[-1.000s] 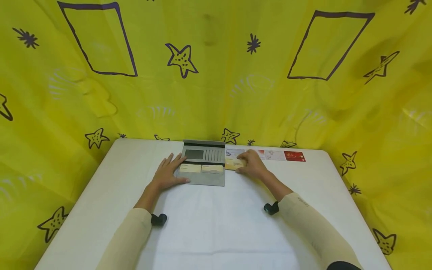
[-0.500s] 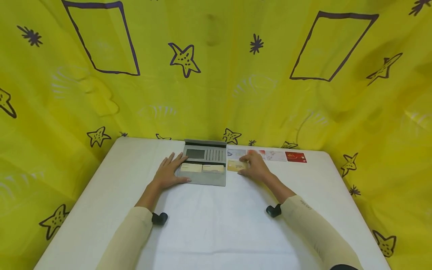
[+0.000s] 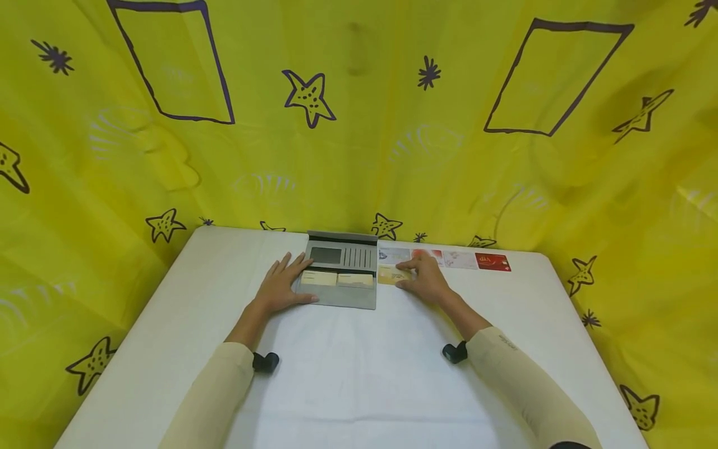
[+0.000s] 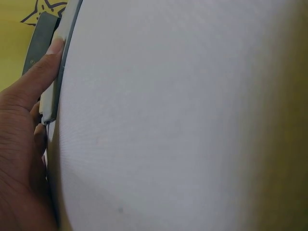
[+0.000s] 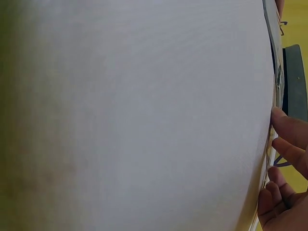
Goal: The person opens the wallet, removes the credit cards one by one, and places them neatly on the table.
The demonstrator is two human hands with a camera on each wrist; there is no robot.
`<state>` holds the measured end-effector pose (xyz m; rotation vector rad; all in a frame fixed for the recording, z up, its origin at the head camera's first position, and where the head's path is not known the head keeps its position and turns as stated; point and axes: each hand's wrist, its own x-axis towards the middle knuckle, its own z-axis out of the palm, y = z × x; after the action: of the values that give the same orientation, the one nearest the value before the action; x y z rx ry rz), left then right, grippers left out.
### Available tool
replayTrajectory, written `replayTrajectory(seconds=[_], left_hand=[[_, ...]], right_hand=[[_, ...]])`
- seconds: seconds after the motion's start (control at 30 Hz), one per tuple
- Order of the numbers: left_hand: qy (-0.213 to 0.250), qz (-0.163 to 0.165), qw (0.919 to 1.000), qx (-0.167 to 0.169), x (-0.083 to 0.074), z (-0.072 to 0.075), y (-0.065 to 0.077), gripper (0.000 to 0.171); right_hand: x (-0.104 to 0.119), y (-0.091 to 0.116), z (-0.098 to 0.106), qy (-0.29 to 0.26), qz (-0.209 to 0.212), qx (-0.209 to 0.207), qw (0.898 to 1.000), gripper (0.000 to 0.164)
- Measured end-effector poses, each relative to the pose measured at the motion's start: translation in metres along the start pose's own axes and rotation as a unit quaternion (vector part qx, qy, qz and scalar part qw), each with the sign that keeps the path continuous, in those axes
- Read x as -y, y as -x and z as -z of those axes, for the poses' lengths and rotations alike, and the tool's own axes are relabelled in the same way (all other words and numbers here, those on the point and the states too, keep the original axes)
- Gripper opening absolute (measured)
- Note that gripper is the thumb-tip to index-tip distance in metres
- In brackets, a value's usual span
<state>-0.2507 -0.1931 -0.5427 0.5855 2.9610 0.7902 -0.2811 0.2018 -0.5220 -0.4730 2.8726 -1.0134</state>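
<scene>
In the head view a grey wallet or card holder (image 3: 346, 297) lies unfolded at the table's back edge, with two cream cards (image 3: 318, 279) in its lower pockets. My left hand (image 3: 279, 290) rests on its left side with spread fingers. The left wrist view shows the thumb (image 4: 41, 77) of that hand lying on the wallet's front part. Just right of the wallet, a gold card (image 3: 387, 275) lies flat on the table. My right hand (image 3: 427, 279) holds it, index finger at the top edge and thumb at the bottom edge. Part of the card is hidden under that hand.
Behind the gold card runs a row of cards: a pale one (image 3: 394, 254), a red-and-white one (image 3: 436, 255), a whitish one (image 3: 460, 259) and a red VIP card (image 3: 493, 262). A white cloth covers the table (image 3: 348, 374). Yellow patterned curtains (image 3: 359, 156) hang around it.
My right hand has shifted slightly right with the gold card, which now lies a little apart from the wallet. The left hand stays on the wallet; the head view has shifted slightly.
</scene>
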Motion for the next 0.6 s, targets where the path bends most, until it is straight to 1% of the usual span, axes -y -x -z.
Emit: replayTrajectory(seconds=[0.1,0.33,0.6], left_hand=[[-0.002,0.001,1.0000,0.001,0.0005,-0.0004,-0.0001,0.100],[-0.005,0.001,1.0000,-0.002,0.0010,-0.0016,-0.0003,0.098],[-0.001,0.002,1.0000,0.003,-0.0015,0.0017,0.0004,0.099]], right_hand=[[-0.0006,-0.0014,-0.0020,0.004,-0.004,-0.003,1.000,0.043],[-0.0043,-0.0037,-0.0036,0.008,0.000,-0.004,1.000,0.041],[-0.0034,-0.0036,-0.0028,-0.002,-0.016,0.002,1.000,0.041]])
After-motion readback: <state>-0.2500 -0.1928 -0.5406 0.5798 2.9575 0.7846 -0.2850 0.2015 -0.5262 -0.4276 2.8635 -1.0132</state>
